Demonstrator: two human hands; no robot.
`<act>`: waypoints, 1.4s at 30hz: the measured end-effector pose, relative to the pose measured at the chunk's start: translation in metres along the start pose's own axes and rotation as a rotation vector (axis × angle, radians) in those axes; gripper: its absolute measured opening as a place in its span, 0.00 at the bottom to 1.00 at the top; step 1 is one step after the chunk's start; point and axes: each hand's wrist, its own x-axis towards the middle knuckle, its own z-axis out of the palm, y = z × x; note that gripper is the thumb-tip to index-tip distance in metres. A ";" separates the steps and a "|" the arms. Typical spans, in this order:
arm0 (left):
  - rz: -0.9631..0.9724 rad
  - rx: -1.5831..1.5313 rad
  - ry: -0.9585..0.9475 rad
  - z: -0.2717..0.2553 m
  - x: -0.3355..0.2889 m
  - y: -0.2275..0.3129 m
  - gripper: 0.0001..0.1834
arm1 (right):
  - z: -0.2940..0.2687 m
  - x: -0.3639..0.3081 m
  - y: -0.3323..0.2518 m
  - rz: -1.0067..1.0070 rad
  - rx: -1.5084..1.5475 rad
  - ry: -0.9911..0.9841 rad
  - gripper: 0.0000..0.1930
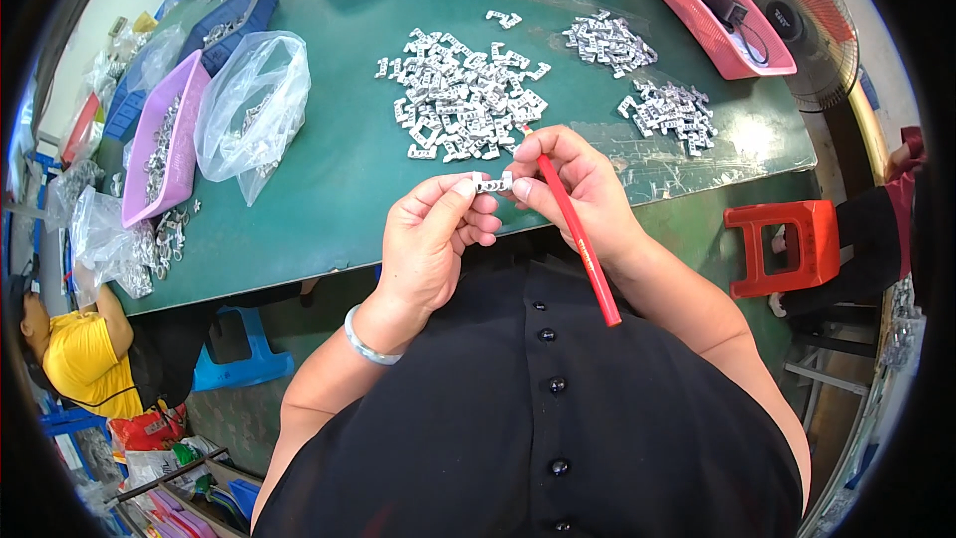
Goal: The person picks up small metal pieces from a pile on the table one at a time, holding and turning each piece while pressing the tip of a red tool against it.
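Observation:
My left hand [430,234], with a pale bangle at its wrist, pinches one end of a small silvery metal part [493,183] with holes along it. Around a long red pencil [578,232] the fingers of my right hand [590,194] are closed; its thumb and fingertip also meet the part's other end. The pencil slants, its upper end toward the table and its blunt end toward my body. Just beyond my hands spreads a big loose pile of similar metal parts [463,95]. Two smaller heaps, a far one [609,43] and a nearer one [671,118], lie to the right.
On the green table [339,224], a clear plastic bag [254,115] and a purple basket [164,159] hold metal parts. A pink basket [722,25] stands far right, near a fan [807,20]. A red stool [787,247] is at right; a person in yellow [95,354] is at left.

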 end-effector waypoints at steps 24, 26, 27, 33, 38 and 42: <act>-0.002 0.019 -0.077 0.004 -0.001 -0.008 0.10 | 0.011 -0.010 -0.006 -0.379 -0.370 0.009 0.11; 0.007 0.012 -0.066 0.006 -0.002 -0.007 0.10 | 0.006 -0.010 -0.001 -0.356 -0.356 0.025 0.11; 0.087 0.060 -0.046 0.008 -0.004 -0.006 0.09 | 0.003 -0.010 0.001 -0.334 -0.343 0.039 0.11; 0.355 0.388 -0.083 0.014 -0.011 -0.005 0.09 | -0.006 -0.007 0.006 -0.180 -0.148 -0.022 0.13; 0.448 0.477 -0.112 0.012 -0.010 -0.007 0.08 | -0.006 -0.007 0.005 -0.159 -0.081 -0.060 0.13; 0.461 0.476 -0.113 0.013 -0.011 -0.008 0.08 | -0.006 -0.008 0.006 -0.154 -0.064 -0.057 0.13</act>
